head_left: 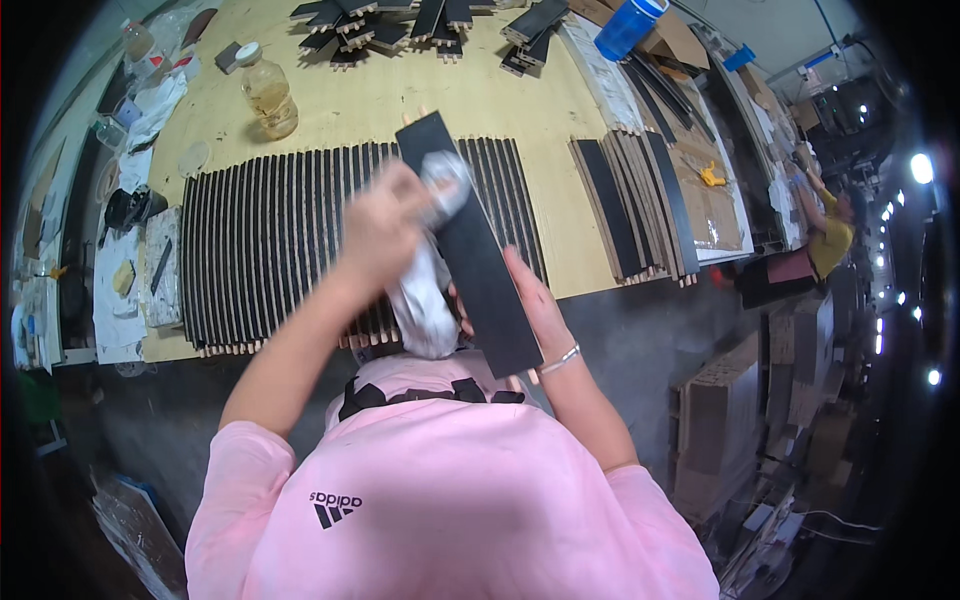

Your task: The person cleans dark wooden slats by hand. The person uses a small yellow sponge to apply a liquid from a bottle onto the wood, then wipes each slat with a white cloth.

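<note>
My right hand (540,310) grips a black wooden slat (488,295) along its lower right edge, tilted above the table's near edge. Pale dowel pins stick out of both its ends. Slightly blurred, my left hand (385,230) is closed on a white cloth (425,305) and presses part of it against the upper face of the slat. The rest of the cloth hangs down beside the slat. Behind both hands, a long row of black slats (270,245) stands side by side on the table, partly hidden by my left arm.
On the pale table (350,108) stand a bottle of yellowish liquid (268,98) and, farther off, piles of black slats (365,28). A smaller slat stack (632,205) lies right, near a blue container (628,28). Another person (825,235) is at far right.
</note>
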### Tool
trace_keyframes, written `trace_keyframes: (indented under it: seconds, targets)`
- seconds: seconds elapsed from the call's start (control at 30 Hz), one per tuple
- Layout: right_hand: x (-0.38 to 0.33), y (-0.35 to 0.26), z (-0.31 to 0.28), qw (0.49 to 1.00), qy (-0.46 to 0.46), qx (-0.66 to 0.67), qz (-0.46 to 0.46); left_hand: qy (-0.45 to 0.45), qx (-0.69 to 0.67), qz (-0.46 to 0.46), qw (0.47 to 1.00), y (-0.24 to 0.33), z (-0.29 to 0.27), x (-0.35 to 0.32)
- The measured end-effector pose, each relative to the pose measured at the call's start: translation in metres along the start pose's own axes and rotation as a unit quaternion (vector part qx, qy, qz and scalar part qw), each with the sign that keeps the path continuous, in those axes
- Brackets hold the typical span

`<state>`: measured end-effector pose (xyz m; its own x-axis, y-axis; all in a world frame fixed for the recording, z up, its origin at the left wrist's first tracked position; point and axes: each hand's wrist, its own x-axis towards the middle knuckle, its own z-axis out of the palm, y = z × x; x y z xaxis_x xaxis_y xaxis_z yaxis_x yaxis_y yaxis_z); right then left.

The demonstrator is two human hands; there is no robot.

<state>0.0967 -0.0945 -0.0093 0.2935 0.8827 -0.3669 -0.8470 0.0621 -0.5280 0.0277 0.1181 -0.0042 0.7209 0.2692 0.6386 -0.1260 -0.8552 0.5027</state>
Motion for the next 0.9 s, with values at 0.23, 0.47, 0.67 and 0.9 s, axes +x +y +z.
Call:
trace_keyframes:
  seconds: [0.23, 0.47, 0.67, 0.9]
  targets:
    - [-0.015, 0.010, -0.008, 0.997, -0.023, 0.076, 0.023, 0.098, -0.018, -0.162, 0.982, -0.027, -0.032, 0.024]
    - [-0.014, 0.006, -0.002, 0.997, 0.041, 0.049, 0.034, 0.005, -0.008, 0.025, 1.000, 0.011, -0.001, 0.003]
    - [0.019, -0.020, -0.012, 0.999, 0.028, 0.008, -0.046, -0.089, -0.097, 0.127, 0.983, 0.063, 0.017, -0.024]
    - [0.026, -0.044, -0.026, 0.989, 0.030, 0.057, -0.132, -0.154, -0.233, 0.030, 0.960, 0.059, -0.007, -0.044]
